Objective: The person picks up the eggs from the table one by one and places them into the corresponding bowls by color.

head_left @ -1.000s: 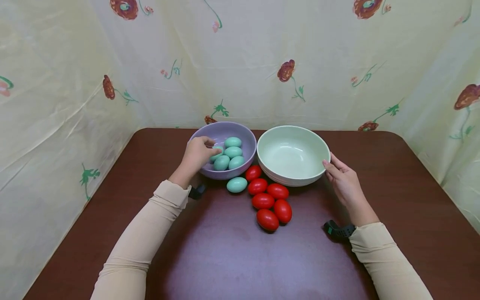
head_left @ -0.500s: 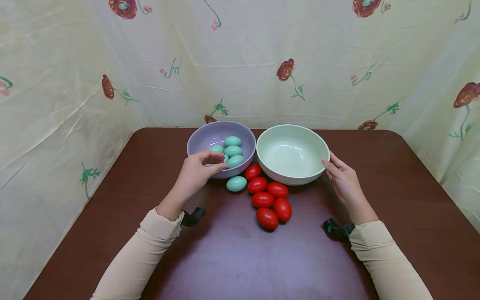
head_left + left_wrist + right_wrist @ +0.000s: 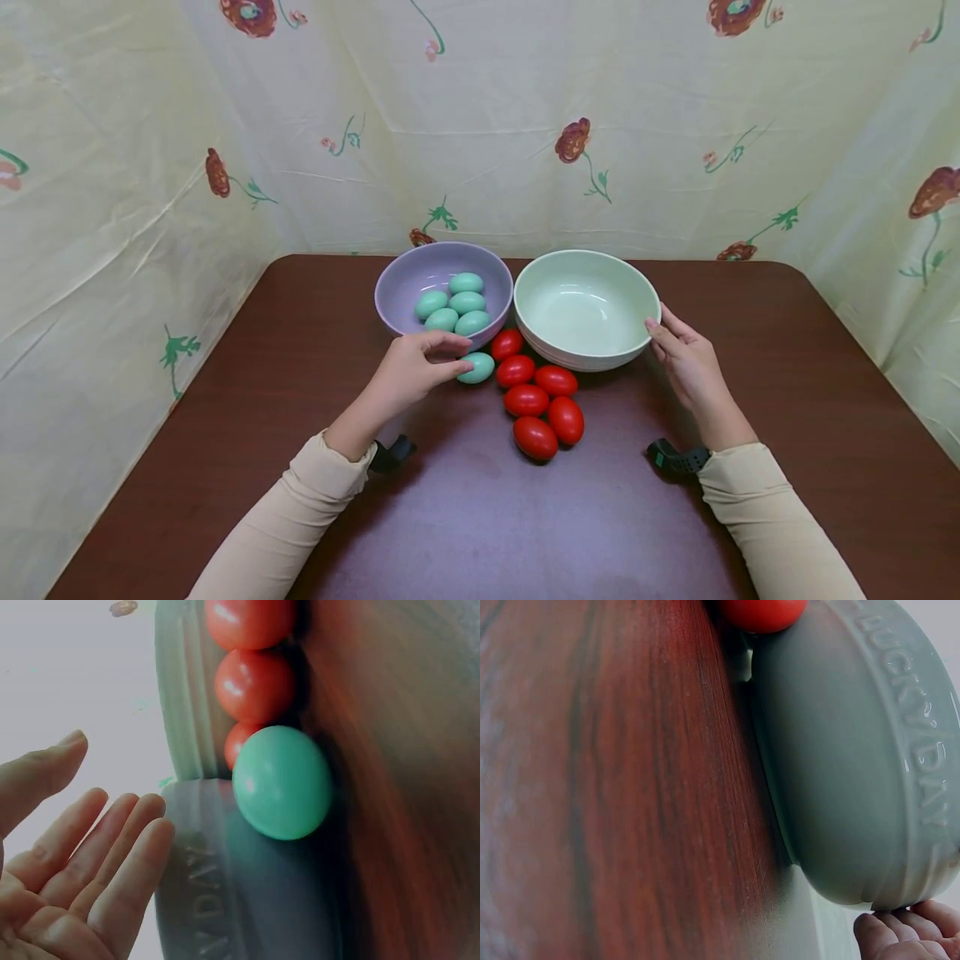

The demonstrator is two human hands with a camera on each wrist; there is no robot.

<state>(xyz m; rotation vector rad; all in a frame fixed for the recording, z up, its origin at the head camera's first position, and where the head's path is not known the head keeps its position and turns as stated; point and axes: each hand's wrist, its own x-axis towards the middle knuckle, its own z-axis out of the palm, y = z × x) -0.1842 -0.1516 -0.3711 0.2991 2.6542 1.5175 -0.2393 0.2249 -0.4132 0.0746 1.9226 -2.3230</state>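
The left hand (image 3: 411,371), its thumb and fingers parted wide and holding nothing, is beside a loose turquoise egg (image 3: 480,369), which lies on the table (image 3: 487,517) on the near-edge side of the purple bowl (image 3: 401,283), where five more turquoise eggs (image 3: 467,302) rest. The right hand (image 3: 686,358) grips the pale green bowl (image 3: 585,362) by the side facing the table's right edge, both bowls standing side by side close to the far edge, and six red eggs (image 3: 526,401) trail from between them toward the near edge
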